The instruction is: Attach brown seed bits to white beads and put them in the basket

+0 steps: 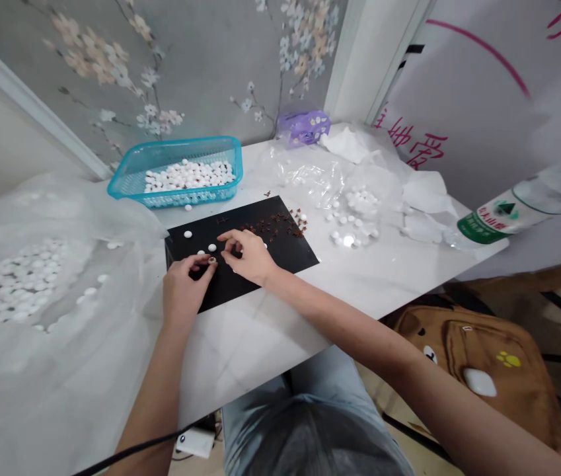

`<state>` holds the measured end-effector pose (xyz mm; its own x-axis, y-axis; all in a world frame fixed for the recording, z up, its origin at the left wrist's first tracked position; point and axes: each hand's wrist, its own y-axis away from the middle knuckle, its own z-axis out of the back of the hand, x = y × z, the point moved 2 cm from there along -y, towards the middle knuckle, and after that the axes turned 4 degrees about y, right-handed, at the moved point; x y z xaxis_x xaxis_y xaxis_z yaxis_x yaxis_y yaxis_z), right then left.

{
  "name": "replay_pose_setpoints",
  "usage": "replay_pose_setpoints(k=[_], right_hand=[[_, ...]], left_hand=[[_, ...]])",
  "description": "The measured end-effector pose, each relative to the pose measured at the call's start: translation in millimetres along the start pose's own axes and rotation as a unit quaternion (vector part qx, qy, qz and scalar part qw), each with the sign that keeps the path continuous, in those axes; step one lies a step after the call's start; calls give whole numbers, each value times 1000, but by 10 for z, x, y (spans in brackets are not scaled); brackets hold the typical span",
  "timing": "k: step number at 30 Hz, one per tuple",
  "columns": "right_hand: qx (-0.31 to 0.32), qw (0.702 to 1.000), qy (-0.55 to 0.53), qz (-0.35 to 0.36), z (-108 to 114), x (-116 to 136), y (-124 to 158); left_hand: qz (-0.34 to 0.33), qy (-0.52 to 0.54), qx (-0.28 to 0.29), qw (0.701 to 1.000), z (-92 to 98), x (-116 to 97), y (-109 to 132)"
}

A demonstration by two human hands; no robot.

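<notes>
My left hand is over the left part of a black mat, its thumb and finger pinching a small white piece that shows some brown on it. Just to the right hovers my right hand, fingers curled, thumb and fingertips close together; whether anything small is between them is hidden. Loose white pieces lie on the mat, one near its left corner and another between the hands. Small reddish-brown bits are scattered over the mat's far right part.
A blue basket of white pieces stands behind the mat. Plastic sheeting with more pieces covers the left. Clear bags, a purple package and a bottle are at the right. A brown backpack sits below.
</notes>
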<state>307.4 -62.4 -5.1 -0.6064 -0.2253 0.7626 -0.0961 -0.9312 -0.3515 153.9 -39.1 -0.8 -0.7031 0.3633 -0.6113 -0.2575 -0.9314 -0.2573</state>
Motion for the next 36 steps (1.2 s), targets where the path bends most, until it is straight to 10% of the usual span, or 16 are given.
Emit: replay_pose_setpoints(k=[8,12,27,36], right_hand=[[-37,997,54,-39,648,-141,-159],[91,983,91,-133,948,-327,-116],[91,984,112,-109,807,-315,-109],[189,943,-207,-179,686,-84,-81]], left_hand=[[-51,-37,-25,998,-2,-44,6],[-109,-77,-44,990,0,-100,11],[-72,-59,-4,996,-21,3,-20],[-114,77,16,990,39,-296,140]])
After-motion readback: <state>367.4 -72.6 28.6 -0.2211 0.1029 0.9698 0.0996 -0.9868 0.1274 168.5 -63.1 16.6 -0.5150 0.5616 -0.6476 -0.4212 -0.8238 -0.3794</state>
